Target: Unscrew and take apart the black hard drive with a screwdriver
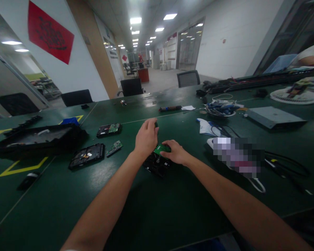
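A hard drive (157, 166) with a black casing lies on the green table in front of me, partly covered by my hands. Over its far edge is a green circuit board (161, 149), tilted, which my right hand (177, 152) grips between thumb and fingers at its right side. Whether the board still touches the casing I cannot tell. Just left of it and higher, my left hand (147, 136) is closed with curled fingers. A small dark bit shows at its fingertips, too little to name.
Two more hard drives (87, 156) (109, 130) and a loose circuit board (115, 148) lie left. Beyond my hands is a screwdriver (170, 108). At right are a white power strip (232, 157), cables (288, 164) and a metal box (276, 117). A black tray (36, 137) stands far left.
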The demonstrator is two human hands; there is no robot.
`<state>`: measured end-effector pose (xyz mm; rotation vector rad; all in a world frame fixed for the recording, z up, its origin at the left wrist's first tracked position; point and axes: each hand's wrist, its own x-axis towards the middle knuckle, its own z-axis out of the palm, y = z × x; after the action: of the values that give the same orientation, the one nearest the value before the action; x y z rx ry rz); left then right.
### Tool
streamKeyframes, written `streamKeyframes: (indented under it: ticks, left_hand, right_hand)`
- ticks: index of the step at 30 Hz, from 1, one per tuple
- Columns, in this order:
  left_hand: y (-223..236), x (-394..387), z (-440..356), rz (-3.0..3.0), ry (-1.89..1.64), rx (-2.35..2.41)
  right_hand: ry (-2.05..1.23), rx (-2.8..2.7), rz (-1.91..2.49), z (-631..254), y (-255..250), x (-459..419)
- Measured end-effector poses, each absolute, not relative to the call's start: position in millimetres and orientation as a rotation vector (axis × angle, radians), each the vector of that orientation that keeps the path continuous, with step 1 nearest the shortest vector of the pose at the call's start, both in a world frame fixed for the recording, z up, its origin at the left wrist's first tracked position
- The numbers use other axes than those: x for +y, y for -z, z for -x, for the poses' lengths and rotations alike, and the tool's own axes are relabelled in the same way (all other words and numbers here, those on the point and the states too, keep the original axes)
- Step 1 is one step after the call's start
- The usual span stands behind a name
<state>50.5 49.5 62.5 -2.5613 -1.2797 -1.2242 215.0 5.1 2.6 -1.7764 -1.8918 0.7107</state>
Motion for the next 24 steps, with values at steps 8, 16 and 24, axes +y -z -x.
streamKeyframes:
  ticks: [8, 16, 24]
  left_hand:
    - [-62.8, 49.0, -49.6, 2.539, 1.235, -1.24]
    - [-66.8, 45.2, -50.2, 2.628, 1.152, -1.397]
    - [-67.5, 44.7, -49.2, 2.578, 1.154, -1.242]
  right_hand:
    - [-0.726, -1.895, 1.785, -214.3, -7.1, 3.0]
    - [-0.719, -1.884, 1.781, -215.1, -5.4, 3.5]
    - [-0.702, -1.883, 1.769, -214.0, -2.7, 4.4]
